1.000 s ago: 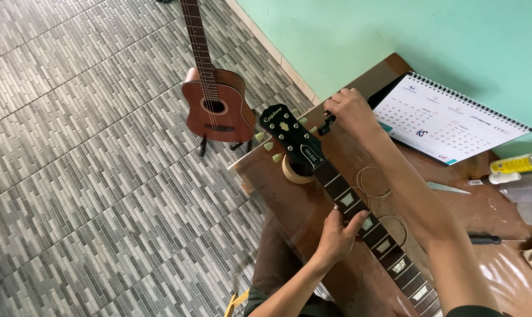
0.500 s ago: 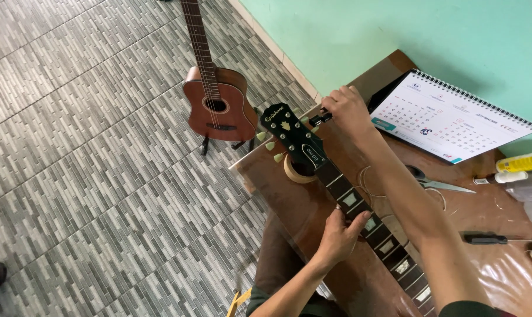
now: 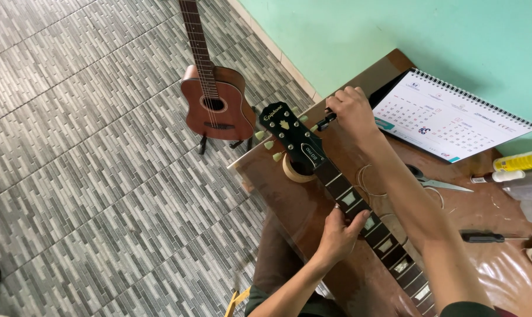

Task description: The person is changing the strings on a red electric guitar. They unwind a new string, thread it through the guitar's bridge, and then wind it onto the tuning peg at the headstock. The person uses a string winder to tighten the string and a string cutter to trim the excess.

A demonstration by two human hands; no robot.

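Overhead, from the head camera, I see a black guitar neck (image 3: 360, 214) lying diagonally across a glossy brown tabletop (image 3: 313, 217), its headstock (image 3: 288, 134) raised on a roll of tape (image 3: 295, 170) near the tabletop's far corner. The left hand (image 3: 339, 235) wraps the neck around the middle frets, its grip clamped on the fretboard edge with the thumb on top. The right hand (image 3: 353, 111) sits just beside the headstock's far edge, fingers pinched together on a small black tool (image 3: 326, 121) that meets the tuning pegs (image 3: 306, 120) on that side. I note coiled guitar strings (image 3: 372, 182) on the tabletop next to the neck. A desk calendar (image 3: 448, 120) stands behind the right forearm, against the green wall. Scissors (image 3: 436, 182), a black-handled screwdriver (image 3: 483, 237) and a yellow bottle (image 3: 518, 161) lie further right. An acoustic guitar (image 3: 216, 105) stands on the tiled floor (image 3: 90, 147), well apart from the tabletop.
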